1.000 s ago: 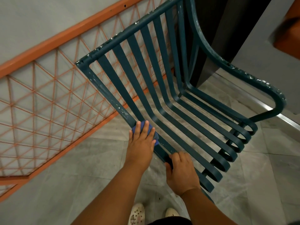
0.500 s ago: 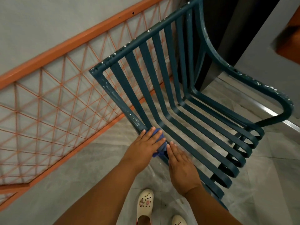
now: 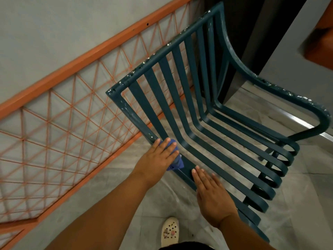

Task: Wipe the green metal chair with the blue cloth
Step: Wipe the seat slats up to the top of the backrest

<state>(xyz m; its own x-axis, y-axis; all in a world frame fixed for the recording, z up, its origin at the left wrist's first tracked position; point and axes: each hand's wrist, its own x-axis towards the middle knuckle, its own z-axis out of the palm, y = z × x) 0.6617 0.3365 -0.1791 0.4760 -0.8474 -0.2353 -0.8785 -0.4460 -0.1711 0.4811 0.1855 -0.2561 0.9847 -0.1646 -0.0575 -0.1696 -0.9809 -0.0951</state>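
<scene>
Wiping under way on the near side rail of the green metal chair (image 3: 191, 134), low down where backrest meets seat. Left hand (image 3: 158, 157) lies flat on the blue cloth (image 3: 175, 162); fingers (image 3: 166, 144) straight, spread a little, pressing the cloth onto the rail rather than gripping it. Cloth shows only at the fingertips and as a corner under the palm edge. Right hand (image 3: 212, 193) rests palm-down on the same rail nearer the seat front, fingers straight and close together, holding nothing; probably steadying the chair.

Chair stands on the grey floor (image 3: 111, 186), beside an orange lattice railing (image 3: 59, 130). White flecks visible along the top bar and the far armrest; cannot tell if dirt or chipped paint.

Judgement on technique: keep the palm over the cloth so it does not slide out, fold it around the rail edge, run long strokes along the bar, then take each slat in turn. Keep the right hand clear of the stroke path.
</scene>
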